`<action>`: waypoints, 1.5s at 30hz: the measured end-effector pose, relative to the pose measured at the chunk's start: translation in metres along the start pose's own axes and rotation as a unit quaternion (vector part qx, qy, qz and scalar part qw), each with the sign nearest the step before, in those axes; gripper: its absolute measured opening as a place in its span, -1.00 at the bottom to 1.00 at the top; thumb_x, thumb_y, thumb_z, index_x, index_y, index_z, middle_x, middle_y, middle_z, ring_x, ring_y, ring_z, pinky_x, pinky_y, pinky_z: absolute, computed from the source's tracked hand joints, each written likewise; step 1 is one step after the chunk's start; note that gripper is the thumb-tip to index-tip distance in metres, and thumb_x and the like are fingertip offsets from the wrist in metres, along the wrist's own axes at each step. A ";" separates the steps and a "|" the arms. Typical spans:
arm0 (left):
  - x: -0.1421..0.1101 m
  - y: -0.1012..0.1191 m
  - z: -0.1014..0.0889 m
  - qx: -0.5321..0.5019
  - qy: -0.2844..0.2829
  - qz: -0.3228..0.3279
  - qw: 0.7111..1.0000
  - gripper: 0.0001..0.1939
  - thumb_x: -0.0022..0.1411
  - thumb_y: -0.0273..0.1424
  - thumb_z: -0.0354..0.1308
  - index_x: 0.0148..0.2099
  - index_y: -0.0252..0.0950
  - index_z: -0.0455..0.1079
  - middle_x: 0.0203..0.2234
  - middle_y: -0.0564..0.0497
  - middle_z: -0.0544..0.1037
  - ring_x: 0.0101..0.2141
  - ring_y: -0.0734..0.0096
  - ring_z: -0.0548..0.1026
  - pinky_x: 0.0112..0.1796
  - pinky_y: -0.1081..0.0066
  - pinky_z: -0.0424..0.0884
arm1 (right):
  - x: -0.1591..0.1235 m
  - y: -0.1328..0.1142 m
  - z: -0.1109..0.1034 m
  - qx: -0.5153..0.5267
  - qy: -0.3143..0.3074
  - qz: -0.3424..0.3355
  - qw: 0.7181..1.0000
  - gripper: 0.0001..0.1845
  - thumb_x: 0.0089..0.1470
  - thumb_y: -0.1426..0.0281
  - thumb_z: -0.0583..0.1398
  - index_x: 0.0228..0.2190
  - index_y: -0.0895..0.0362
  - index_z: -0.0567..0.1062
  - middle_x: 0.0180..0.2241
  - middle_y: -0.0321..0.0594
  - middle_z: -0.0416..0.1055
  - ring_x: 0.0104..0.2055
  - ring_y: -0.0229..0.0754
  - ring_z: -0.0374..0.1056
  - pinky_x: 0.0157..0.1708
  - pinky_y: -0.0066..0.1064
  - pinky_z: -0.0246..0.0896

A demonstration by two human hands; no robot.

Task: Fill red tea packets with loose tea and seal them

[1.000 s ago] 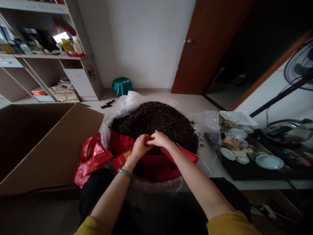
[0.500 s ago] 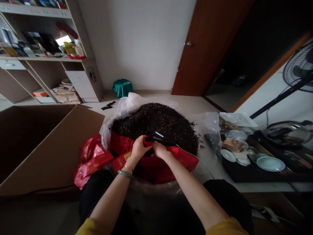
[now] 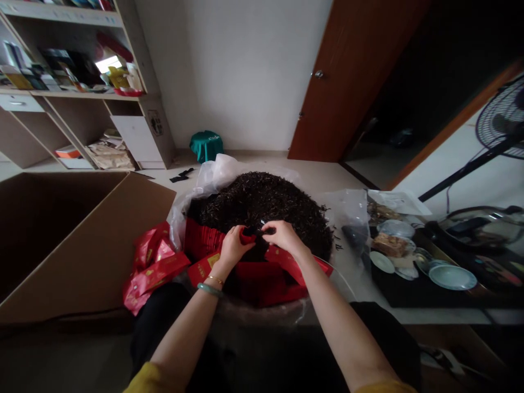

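My left hand [image 3: 234, 244] is closed round a small red packet [image 3: 247, 238], its fingers curled at the packet's rim. Just to the right, my right hand [image 3: 284, 236] has its thumb and fingers pinched together over the dark dried leaves [image 3: 270, 196], which look like loose tea. Something dark shows at those fingertips, too small to make out. Behind them a dark object with a pale tip [image 3: 262, 222] is mostly hidden. Flat red packets [image 3: 204, 240] stand in a row left of my left hand, and more red packaging [image 3: 262, 284] lies below both hands.
The leaves fill a large clear plastic bag [image 3: 178, 218]. Filled red packets [image 3: 153, 262] lie on the left beside an open cardboard box [image 3: 135, 213]. On the right, a low table [image 3: 409, 295] carries dishes [image 3: 452, 274] and a lidded glass pan [image 3: 483, 226]. A fan [image 3: 501, 117] stands behind.
My right hand has moved up and to the right, away from the packet, and now pinches over the leaves. It covers most of the dark object. My left hand keeps its place.
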State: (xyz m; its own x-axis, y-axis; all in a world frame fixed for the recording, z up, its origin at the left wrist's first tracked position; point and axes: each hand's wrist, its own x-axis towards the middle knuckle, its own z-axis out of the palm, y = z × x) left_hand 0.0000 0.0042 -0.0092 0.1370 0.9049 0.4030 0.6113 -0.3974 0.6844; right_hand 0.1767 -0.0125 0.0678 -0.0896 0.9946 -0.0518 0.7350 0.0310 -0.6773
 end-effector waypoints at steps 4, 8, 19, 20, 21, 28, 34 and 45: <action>-0.001 -0.001 0.001 0.005 -0.002 0.011 1.000 -0.50 -0.15 -0.39 0.38 -0.11 -0.27 0.32 -0.28 -0.02 0.44 -0.26 0.26 0.46 -0.31 0.37 0.41 | 0.004 -0.025 -0.006 0.025 0.063 -0.110 0.992 -0.71 -0.18 0.52 0.29 -0.30 0.10 0.59 -0.38 -0.27 0.55 -0.37 -0.22 0.46 -0.25 -0.44 0.32; -0.002 -0.002 0.000 0.014 0.003 0.020 1.000 -0.50 -0.15 -0.40 0.38 -0.11 -0.26 0.32 -0.31 0.01 0.44 -0.28 0.27 0.45 -0.28 0.35 0.40 | 0.010 -0.030 0.006 0.044 0.077 -0.124 0.988 -0.74 -0.17 0.58 0.25 -0.35 0.12 0.59 -0.40 -0.26 0.54 -0.39 -0.23 0.45 -0.31 -0.43 0.35; -0.002 0.002 0.000 0.010 0.048 0.005 0.999 -0.57 -0.10 -0.37 0.36 -0.15 -0.23 0.33 -0.25 0.00 0.40 -0.28 0.30 0.46 -0.28 0.35 0.44 | -0.003 0.007 0.014 0.022 0.104 -0.091 0.990 -0.82 -0.02 0.40 0.23 -0.30 0.10 0.55 -0.39 -0.24 0.53 -0.34 -0.22 0.45 -0.25 -0.42 0.32; -0.003 0.002 0.000 0.015 0.041 0.009 0.999 -0.58 -0.09 -0.38 0.36 -0.14 -0.23 0.33 -0.25 0.00 0.39 -0.28 0.30 0.46 -0.28 0.35 0.44 | -0.001 0.005 0.018 0.018 0.122 -0.105 0.987 -0.79 0.00 0.38 0.22 -0.26 0.10 0.54 -0.36 -0.22 0.52 -0.32 -0.22 0.45 -0.25 -0.43 0.32; -0.004 0.002 0.001 0.020 0.034 0.015 0.999 -0.58 -0.08 -0.38 0.35 -0.14 -0.23 0.32 -0.24 0.00 0.39 -0.27 0.31 0.45 -0.27 0.35 0.44 | 0.001 0.001 0.022 0.007 0.131 -0.120 0.984 -0.77 0.00 0.38 0.23 -0.23 0.10 0.53 -0.33 -0.21 0.51 -0.31 -0.23 0.44 -0.25 -0.43 0.32; -0.005 0.001 0.001 0.031 0.017 0.015 0.999 -0.43 -0.12 -0.39 0.36 -0.02 -0.21 0.27 -0.17 -0.03 0.36 -0.19 0.23 0.45 -0.24 0.32 0.45 | 0.012 -0.014 0.019 -0.049 0.134 -0.131 0.981 -0.84 -0.03 0.54 0.18 -0.41 0.14 0.57 -0.40 -0.18 0.51 -0.38 -0.22 0.43 -0.29 -0.45 0.28; -0.003 0.005 0.003 0.034 0.090 -0.028 0.995 0.05 -0.14 -0.34 0.34 0.31 -0.18 -0.18 -0.07 -0.10 0.34 -0.07 0.11 0.41 -0.14 0.21 0.40 | -0.004 0.007 0.009 -0.015 0.087 -0.040 0.995 -0.84 -0.10 0.43 0.26 -0.36 0.14 0.54 -0.41 -0.23 0.50 -0.38 -0.21 0.43 -0.29 -0.42 0.30; -0.011 0.002 0.005 0.040 0.046 -0.031 0.998 0.02 -0.08 -0.46 0.23 0.34 -0.35 -0.26 -0.15 -0.21 0.45 -0.18 0.08 0.44 -0.15 0.18 0.35 | -0.018 -0.030 0.034 -0.190 0.078 -0.142 0.968 -0.61 0.03 0.33 0.21 -0.06 0.01 0.39 -0.07 -0.14 0.30 -0.14 -0.13 0.36 -0.33 -0.42 0.31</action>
State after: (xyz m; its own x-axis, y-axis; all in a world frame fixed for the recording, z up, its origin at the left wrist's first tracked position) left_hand 0.0042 -0.0056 -0.0151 0.0270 0.9083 0.4175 0.6777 -0.3236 0.6603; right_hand 0.1328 -0.0351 0.0641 -0.2441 0.9423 0.2291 0.8922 0.3108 -0.3277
